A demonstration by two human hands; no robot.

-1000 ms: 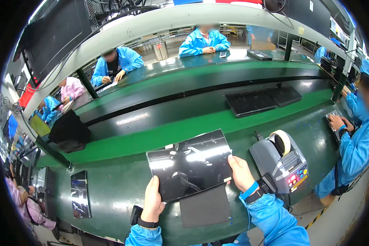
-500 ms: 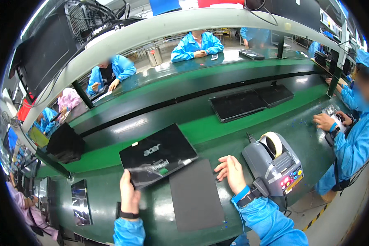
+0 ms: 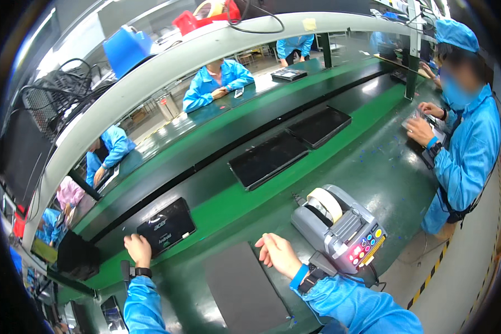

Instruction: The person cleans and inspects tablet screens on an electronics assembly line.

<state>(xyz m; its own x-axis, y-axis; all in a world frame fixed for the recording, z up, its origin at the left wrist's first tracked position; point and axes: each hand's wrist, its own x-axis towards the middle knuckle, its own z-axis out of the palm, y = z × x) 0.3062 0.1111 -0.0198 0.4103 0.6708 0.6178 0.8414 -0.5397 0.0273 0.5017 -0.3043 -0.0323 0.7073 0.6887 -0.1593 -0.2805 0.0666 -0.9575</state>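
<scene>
My left hand (image 3: 137, 248) grips the edge of 1 tablet (image 3: 166, 226) on the belt (image 3: 217, 172); right hand (image 3: 278, 254) open, hovering beside the grey mat (image 3: 242, 289).

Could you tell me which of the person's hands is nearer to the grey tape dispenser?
Right. The right hand hovers open just left of the tape dispenser; the left hand is far off, on the black tablet.

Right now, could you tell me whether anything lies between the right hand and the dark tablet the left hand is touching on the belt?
Nothing visible does. The left hand touches the tablet directly. Between the right hand and it lies only bare green table; the grey mat sits nearer the person, and the tape dispenser stands on the other side.
</scene>
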